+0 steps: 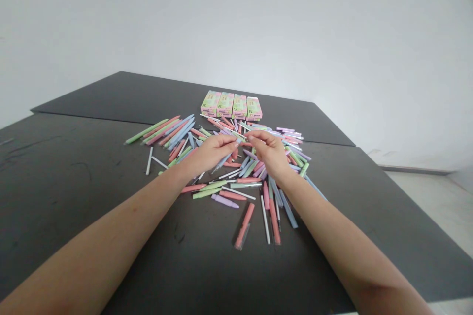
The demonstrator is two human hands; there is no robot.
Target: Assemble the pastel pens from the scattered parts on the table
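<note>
My left hand [214, 151] is closed, thumb and fingers pinched round a light blue pen barrel [222, 160] that slants down toward me, with a clear clip at its lower end. Close by on the right, my right hand [269, 151] is also closed, its fingertips pinched near the barrel's upper end. Whatever sits between those fingertips is too small and partly hidden. Beneath both hands spreads a loose heap of pastel pen parts, among them green barrels [207, 192], a purple piece [225, 201] and white refills [238, 193].
Several pink and green boxes [224, 103] stand in a row behind the heap. Capped pens [162, 130] lie grouped at the left. Nearer me are a coral pen piece with a clear clip [244, 225] and a white refill [265, 219]. Everything rests on dark tables [84, 172] before a pale wall.
</note>
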